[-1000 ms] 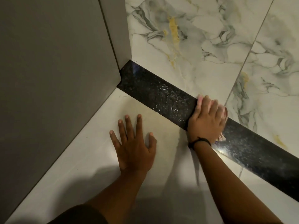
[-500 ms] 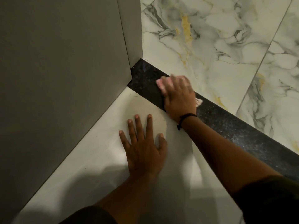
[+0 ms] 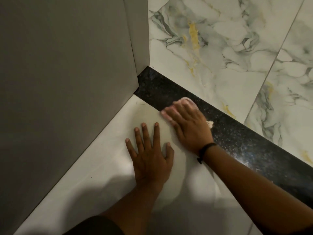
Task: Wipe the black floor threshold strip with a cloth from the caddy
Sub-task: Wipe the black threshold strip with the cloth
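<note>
Pink cloth [image 3: 187, 100] shows only at its edges, mostly hidden under the blurred right hand [image 3: 188, 126], whose flattened grip presses it onto the black threshold strip [image 3: 237, 138]. The strip runs diagonally from the grey wall corner [image 3: 140, 48] toward lower right. The left hand [image 3: 149, 158] lies flat, released, on white floor [image 3: 84, 184].

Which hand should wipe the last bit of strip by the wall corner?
Right. The right hand already presses the cloth on the black strip, just short of the corner. The left hand lies flat on the white floor, bracing.
</note>
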